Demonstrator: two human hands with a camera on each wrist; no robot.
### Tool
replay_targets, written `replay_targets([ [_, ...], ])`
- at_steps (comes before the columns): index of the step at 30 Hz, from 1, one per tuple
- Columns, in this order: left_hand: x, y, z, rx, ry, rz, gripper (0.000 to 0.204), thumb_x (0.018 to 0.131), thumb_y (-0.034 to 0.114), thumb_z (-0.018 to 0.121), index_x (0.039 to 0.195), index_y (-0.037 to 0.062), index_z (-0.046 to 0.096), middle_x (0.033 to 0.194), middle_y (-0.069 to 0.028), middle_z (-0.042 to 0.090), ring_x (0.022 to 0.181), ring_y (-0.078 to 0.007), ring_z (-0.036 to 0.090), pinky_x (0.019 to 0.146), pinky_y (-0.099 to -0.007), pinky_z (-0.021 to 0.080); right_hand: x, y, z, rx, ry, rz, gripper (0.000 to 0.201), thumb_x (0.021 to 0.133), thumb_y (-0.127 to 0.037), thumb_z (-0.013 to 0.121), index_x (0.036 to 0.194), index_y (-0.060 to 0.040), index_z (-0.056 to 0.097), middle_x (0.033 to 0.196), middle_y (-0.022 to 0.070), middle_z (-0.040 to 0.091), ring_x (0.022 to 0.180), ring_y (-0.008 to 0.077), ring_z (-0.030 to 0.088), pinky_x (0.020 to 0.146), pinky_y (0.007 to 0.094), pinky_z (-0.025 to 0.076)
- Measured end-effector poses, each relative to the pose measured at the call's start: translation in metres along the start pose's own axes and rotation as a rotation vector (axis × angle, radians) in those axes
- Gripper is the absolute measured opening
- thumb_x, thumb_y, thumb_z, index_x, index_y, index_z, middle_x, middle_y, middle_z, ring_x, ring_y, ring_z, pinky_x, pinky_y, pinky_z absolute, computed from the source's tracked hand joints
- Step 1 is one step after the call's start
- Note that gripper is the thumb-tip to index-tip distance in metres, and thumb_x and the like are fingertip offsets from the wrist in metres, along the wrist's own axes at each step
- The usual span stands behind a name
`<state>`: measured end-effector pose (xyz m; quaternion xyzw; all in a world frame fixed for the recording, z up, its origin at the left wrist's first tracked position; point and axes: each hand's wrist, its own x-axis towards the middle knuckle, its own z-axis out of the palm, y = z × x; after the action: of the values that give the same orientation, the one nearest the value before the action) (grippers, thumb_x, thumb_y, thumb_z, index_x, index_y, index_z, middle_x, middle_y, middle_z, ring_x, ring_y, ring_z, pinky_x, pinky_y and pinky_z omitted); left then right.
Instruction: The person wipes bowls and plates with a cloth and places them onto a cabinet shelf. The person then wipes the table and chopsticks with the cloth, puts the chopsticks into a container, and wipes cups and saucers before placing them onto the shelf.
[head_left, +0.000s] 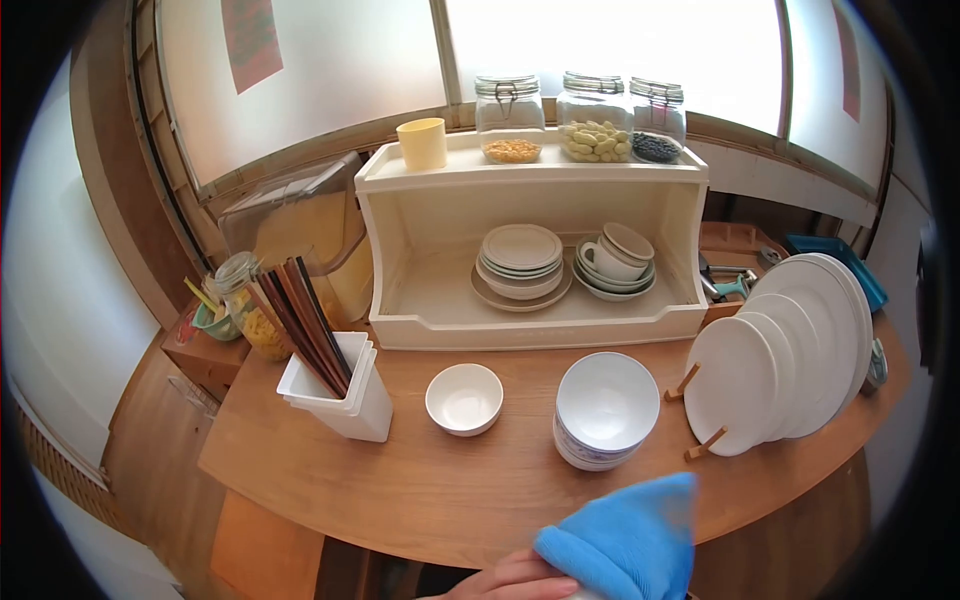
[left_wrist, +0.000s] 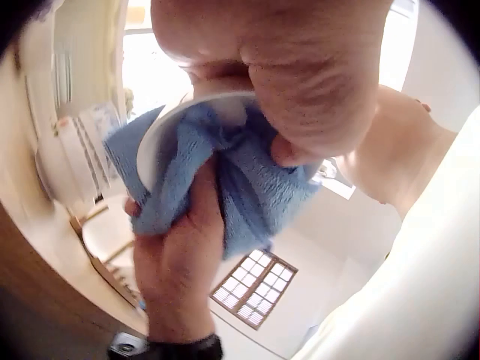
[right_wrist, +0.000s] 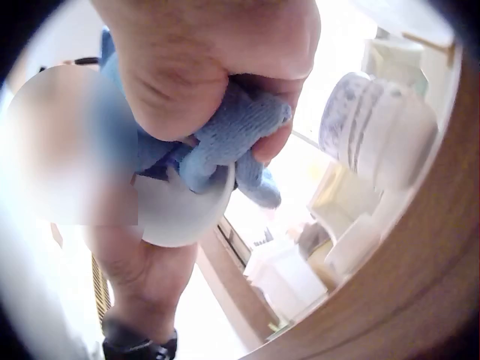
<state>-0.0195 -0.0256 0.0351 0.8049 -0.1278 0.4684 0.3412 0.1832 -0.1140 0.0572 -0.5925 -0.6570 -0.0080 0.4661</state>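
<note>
Low in the head view, my left hand is beside a blue cloth; my right hand cannot be made out there. The left wrist view has my left hand gripping a white bowl by its side, while my right hand holds the blue cloth bunched inside it. From the right wrist, my right hand grips the cloth over the rim of the bowl. My left hand supports the bowl from the other side. The cloth hides some fingertips.
On the wooden table stand stacked bowls, a small white bowl and a white holder with chopsticks. Racked plates stand at the right. A cream shelf behind holds dishes, with glass jars on top.
</note>
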Motion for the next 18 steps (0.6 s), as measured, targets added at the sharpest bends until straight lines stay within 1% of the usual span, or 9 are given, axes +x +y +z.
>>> replay_targets([
  [1, 0.007, 0.001, -0.006, 0.003, 0.008, -0.005, 0.028, 0.094, 0.020, 0.058, 0.118, 0.0053, 0.063, 0.119, -0.0214, 0.061, 0.108, -0.0413, 0.057, 0.089, -0.0538, 0.047, 0.001, 0.000, 0.000, 0.005, -0.009, 0.000, 0.056, 0.069, -0.025, 0.071, 0.118, 0.0008, 0.062, 0.065, 0.0109, 0.050, 0.055, 0.0297, 0.049, 0.053, 0.0399, 0.037],
  [3, 0.019, 0.007, -0.015, 0.086, -0.132, 0.016, 0.029, 0.093, 0.015, 0.056, 0.118, 0.0025, 0.063, 0.117, -0.0209, 0.062, 0.107, -0.0409, 0.057, 0.089, -0.0529, 0.048, 0.003, 0.000, 0.001, 0.012, -0.023, -0.001, 0.055, 0.069, -0.025, 0.071, 0.117, 0.0008, 0.062, 0.065, 0.0109, 0.050, 0.055, 0.0297, 0.049, 0.053, 0.0399, 0.037],
  [5, 0.011, 0.011, -0.010, 0.064, -0.100, -0.001, 0.026, 0.091, 0.013, 0.056, 0.113, 0.0026, 0.064, 0.115, -0.0197, 0.063, 0.107, -0.0415, 0.057, 0.089, -0.0521, 0.048, 0.006, 0.000, 0.000, 0.016, -0.031, -0.009, 0.055, 0.069, -0.025, 0.071, 0.117, 0.0007, 0.062, 0.065, 0.0109, 0.050, 0.055, 0.0297, 0.049, 0.053, 0.0399, 0.037],
  [8, 0.001, 0.005, 0.001, -0.077, 0.117, 0.018, 0.020, 0.089, 0.013, 0.060, 0.105, 0.0037, 0.064, 0.115, -0.0184, 0.064, 0.107, -0.0429, 0.058, 0.086, -0.0514, 0.048, 0.012, 0.002, 0.002, 0.029, -0.040, -0.023, 0.055, 0.069, -0.025, 0.071, 0.117, 0.0006, 0.062, 0.065, 0.0109, 0.050, 0.055, 0.0297, 0.049, 0.053, 0.0399, 0.037],
  [11, -0.006, 0.001, 0.008, -0.084, 0.128, 0.063, 0.021, 0.088, 0.015, 0.062, 0.106, 0.0039, 0.064, 0.117, -0.0189, 0.062, 0.108, -0.0429, 0.057, 0.088, -0.0522, 0.048, 0.011, 0.000, 0.006, 0.049, -0.053, -0.014, 0.054, 0.069, -0.025, 0.071, 0.116, 0.0005, 0.062, 0.065, 0.0109, 0.050, 0.055, 0.0297, 0.049, 0.053, 0.0398, 0.037],
  [12, -0.006, 0.004, 0.006, -0.055, 0.084, -0.025, 0.023, 0.089, 0.016, 0.061, 0.108, 0.0046, 0.064, 0.120, -0.0188, 0.061, 0.110, -0.0416, 0.056, 0.089, -0.0525, 0.048, 0.013, 0.000, 0.007, 0.053, -0.059, -0.017, 0.054, 0.069, -0.025, 0.071, 0.116, 0.0005, 0.062, 0.065, 0.0109, 0.050, 0.055, 0.0298, 0.049, 0.053, 0.0398, 0.037],
  [13, -0.005, 0.003, 0.002, -0.049, 0.091, -0.025, 0.023, 0.089, 0.016, 0.061, 0.108, 0.0046, 0.064, 0.120, -0.0188, 0.061, 0.110, -0.0416, 0.056, 0.089, -0.0525, 0.048, 0.014, 0.000, 0.007, 0.057, -0.065, -0.022, 0.054, 0.069, -0.025, 0.071, 0.116, 0.0005, 0.062, 0.065, 0.0109, 0.050, 0.055, 0.0298, 0.049, 0.053, 0.0398, 0.037],
  [15, -0.001, -0.001, -0.005, 0.148, -0.154, 0.097, 0.025, 0.090, 0.015, 0.058, 0.112, 0.0043, 0.064, 0.120, -0.0188, 0.060, 0.109, -0.0397, 0.057, 0.089, -0.0522, 0.048, 0.017, -0.001, 0.008, 0.064, -0.074, -0.029, 0.054, 0.069, -0.025, 0.071, 0.115, 0.0004, 0.062, 0.065, 0.0110, 0.050, 0.055, 0.0298, 0.049, 0.053, 0.0398, 0.037],
  [18, 0.010, 0.002, -0.004, 0.165, -0.059, 0.136, 0.026, 0.092, 0.015, 0.054, 0.112, 0.0039, 0.065, 0.116, -0.0160, 0.064, 0.103, -0.0386, 0.059, 0.086, -0.0516, 0.049, 0.022, -0.004, 0.005, 0.066, -0.085, -0.044, 0.053, 0.069, -0.025, 0.071, 0.115, 0.0003, 0.062, 0.065, 0.0110, 0.050, 0.055, 0.0298, 0.049, 0.053, 0.0398, 0.037],
])
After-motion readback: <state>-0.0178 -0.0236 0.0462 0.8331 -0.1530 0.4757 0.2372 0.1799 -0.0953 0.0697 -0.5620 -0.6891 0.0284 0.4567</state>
